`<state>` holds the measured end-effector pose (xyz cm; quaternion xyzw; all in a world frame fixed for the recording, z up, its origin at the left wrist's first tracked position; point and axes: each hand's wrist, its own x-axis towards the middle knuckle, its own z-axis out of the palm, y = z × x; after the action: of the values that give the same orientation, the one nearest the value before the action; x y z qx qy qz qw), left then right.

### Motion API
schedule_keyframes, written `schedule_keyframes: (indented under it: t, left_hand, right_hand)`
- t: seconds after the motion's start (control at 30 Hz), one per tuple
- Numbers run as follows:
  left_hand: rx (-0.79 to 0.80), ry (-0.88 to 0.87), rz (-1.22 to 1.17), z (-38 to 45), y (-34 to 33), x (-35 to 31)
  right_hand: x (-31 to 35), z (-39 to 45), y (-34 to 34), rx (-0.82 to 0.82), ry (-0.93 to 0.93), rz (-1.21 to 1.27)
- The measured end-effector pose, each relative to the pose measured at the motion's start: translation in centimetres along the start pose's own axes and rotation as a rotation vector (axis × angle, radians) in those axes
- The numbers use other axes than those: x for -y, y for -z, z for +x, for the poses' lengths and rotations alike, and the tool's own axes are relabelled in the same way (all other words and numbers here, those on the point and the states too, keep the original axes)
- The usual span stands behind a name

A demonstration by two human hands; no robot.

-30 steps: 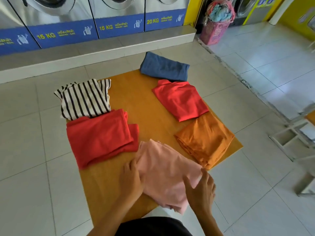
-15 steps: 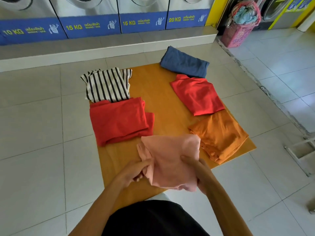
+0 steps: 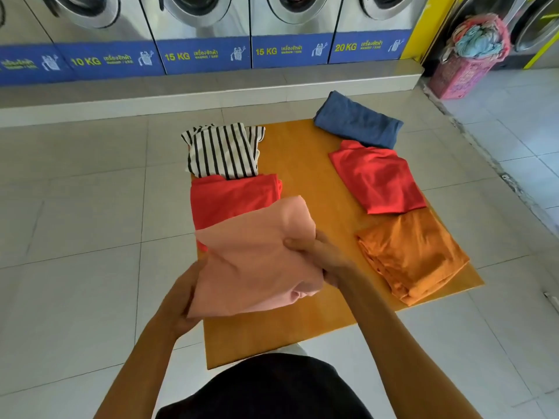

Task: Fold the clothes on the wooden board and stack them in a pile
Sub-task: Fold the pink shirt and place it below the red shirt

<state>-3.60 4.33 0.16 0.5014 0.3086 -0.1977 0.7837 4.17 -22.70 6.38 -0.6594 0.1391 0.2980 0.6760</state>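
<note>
A folded pink garment (image 3: pixel 257 258) is lifted off the wooden board (image 3: pixel 305 189), gripped on both sides. My left hand (image 3: pixel 178 300) holds its near left edge from below. My right hand (image 3: pixel 320 255) clamps its right edge, thumb on top. The pink piece hangs partly over a folded red garment (image 3: pixel 230 198) on the board's left side. Behind that lies a black-and-white striped garment (image 3: pixel 223 151). Along the right side lie a folded blue garment (image 3: pixel 357 120), a second red garment (image 3: pixel 378 176) and an orange garment (image 3: pixel 414 252).
The board lies on a tiled floor (image 3: pixel 75 237). A raised step (image 3: pixel 181 95) with a row of washing machines (image 3: pixel 199 28) runs along the back. A pink laundry basket (image 3: pixel 462 68) full of clothes stands at the back right.
The pink garment lay flat on the board's near edge under both hands; both hands have since gripped it, lifted it and carried it left toward the left red garment.
</note>
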Motion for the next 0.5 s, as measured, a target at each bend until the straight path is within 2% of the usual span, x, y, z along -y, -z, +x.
schedule_keyframes:
  t: [0.1,0.17,0.27,0.37,0.5]
  left_hand:
    - [-0.096,0.048,0.291,1.9,1.4,1.1]
    - [-0.172,0.089,0.371,2.7,1.8,1.8]
    - [-0.22,0.083,0.355,3.1,1.2,1.6]
    - [-0.2,0.039,0.251,3.2,0.3,0.6]
    - [-0.262,0.003,0.228,4.3,-0.5,0.2]
  right_hand:
    - [-2.6,3.2,-0.6,-0.055,-0.08,-0.178]
    - [-4.9,4.3,-0.6,-0.085,-0.124,-0.207]
    - [-5.7,5.1,-0.5,-0.112,-0.108,-0.196]
    - [-4.9,6.1,-0.4,-0.148,-0.05,-0.241]
    - [-4.9,6.8,-0.1,-0.175,-0.055,-0.143]
